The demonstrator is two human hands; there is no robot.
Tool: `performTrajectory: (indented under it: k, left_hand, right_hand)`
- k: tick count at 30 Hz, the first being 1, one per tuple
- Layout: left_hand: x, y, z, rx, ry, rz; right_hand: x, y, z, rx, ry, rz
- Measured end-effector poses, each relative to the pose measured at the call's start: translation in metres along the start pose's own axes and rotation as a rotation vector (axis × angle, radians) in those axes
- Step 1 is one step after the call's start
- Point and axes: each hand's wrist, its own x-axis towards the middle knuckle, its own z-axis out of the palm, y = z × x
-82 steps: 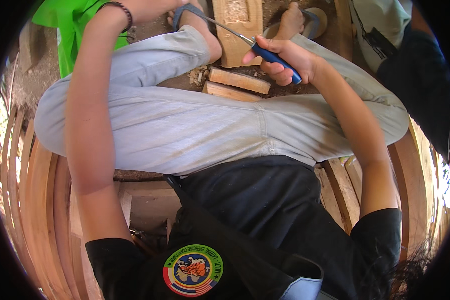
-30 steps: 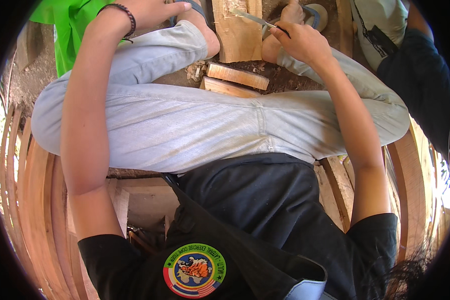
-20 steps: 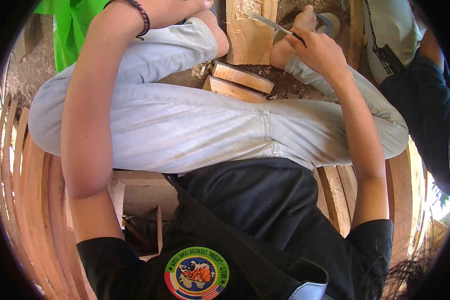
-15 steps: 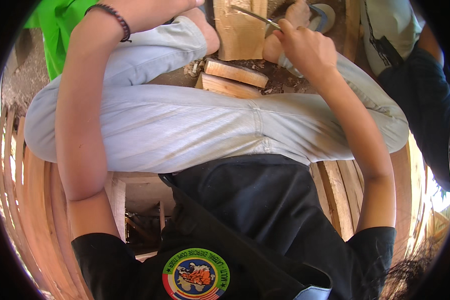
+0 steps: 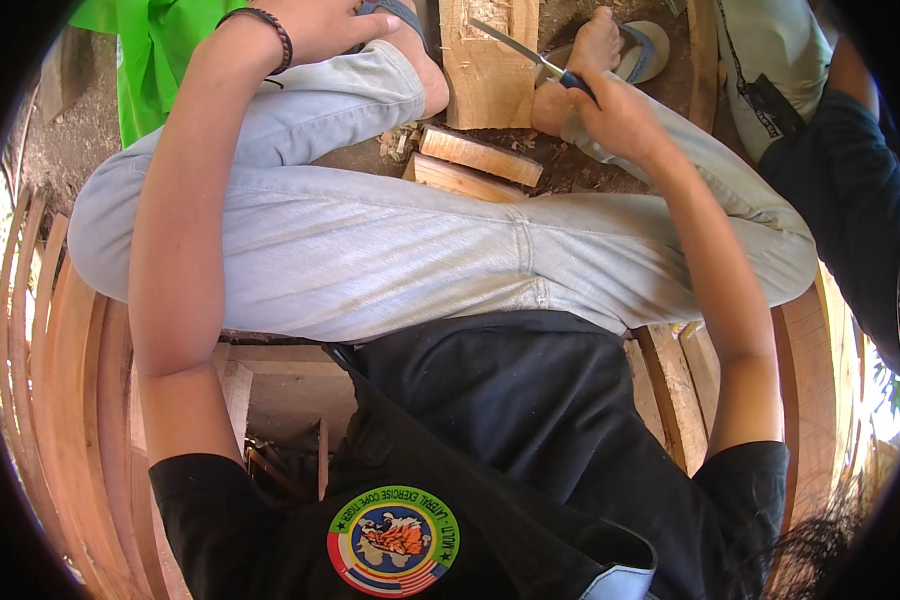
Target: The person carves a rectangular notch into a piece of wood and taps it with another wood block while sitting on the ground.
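My right hand (image 5: 615, 115) is closed round the dark handle of a chisel (image 5: 510, 45). Its narrow metal blade points up and left, over a thick wooden board (image 5: 490, 95) with a rough recess cut near its top. Near my left foot (image 5: 425, 80), at the upper edge, my left hand (image 5: 315, 30) lies with fingers stretched out and apparently nothing in it. The frame cuts off part of that hand. A dark braided bracelet (image 5: 282, 40) circles the left wrist.
Two short wood blocks (image 5: 480, 155) lie before my crossed legs among shavings. A sandal (image 5: 650, 50) is beside my right foot (image 5: 598, 45). Another person's leg (image 5: 775, 60) is at the right, green cloth (image 5: 170, 60) at the left. Wooden slats (image 5: 80, 400) surround me.
My right hand has drawn down and right with the chisel, baring more of its dark handle. The whole view has shifted, so the board and my left hand show lower and further right.
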Motion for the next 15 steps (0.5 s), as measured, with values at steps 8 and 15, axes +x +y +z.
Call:
performTrajectory:
  k: [8,15]
  left_hand:
    - [-0.001,0.002,-0.003,-0.057,0.129,0.115]
    - [-0.005,0.013,-0.009,-0.017,0.100,0.088]
  right_hand:
    - [0.007,0.022,-0.007,-0.285,-0.027,-0.020]
    - [0.005,0.012,-0.006,-0.365,-0.015,-0.045]
